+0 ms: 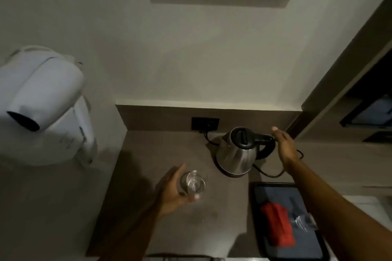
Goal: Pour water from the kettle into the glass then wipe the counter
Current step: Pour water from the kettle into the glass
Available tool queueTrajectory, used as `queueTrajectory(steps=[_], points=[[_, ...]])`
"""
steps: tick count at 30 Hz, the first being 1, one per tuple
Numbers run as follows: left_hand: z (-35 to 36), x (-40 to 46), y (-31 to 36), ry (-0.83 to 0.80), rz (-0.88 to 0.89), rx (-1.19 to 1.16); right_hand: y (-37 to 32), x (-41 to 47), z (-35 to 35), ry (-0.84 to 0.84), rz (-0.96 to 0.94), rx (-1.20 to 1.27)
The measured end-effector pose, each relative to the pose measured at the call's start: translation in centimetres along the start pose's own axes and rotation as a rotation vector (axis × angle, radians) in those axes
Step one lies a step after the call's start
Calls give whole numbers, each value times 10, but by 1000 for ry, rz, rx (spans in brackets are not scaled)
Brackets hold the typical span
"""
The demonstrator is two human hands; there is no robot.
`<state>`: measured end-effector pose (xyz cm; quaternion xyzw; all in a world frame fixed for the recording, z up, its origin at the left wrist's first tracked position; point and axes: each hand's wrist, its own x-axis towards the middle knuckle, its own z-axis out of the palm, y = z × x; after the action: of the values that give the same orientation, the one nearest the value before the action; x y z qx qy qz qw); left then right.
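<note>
left hand (pixel 174 194) cups glass (pixel 193 183) near worktop (pixel 148 176) centre, thumb and fingers around it. right hand (pixel 283 144) spread open beside kettle (pixel 237 152) handle at back edge, contact unclear.

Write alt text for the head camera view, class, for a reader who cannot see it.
A person's right hand reaches, open, for the handle of a steel kettle on a brown counter, while the left hand holds a clear glass. A tray at right holds a red cloth.
</note>
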<state>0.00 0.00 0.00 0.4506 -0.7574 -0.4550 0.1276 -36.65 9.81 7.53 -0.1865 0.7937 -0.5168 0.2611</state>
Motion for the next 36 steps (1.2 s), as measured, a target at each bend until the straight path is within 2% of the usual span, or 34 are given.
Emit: queueTrajectory(steps=[2,6,13,22,29,36], points=[[4,6,1,-126,-13,14,1,6,5,-86,-75,-90],[18,19,4,-203,-91,22,19,24,15,-74,-100,-136],[29,32,-5,-122,-135,30,39,47,29,111,-10,-108],[22,30,-1,-124,-138,93,-9,5,52,9,-376,-331],[14,28,2,-168,-151,115,-52,-36,71,-200,-744,-640],[11,27,6,-193,-133,102,-67,-63,86,-194,-890,-997]])
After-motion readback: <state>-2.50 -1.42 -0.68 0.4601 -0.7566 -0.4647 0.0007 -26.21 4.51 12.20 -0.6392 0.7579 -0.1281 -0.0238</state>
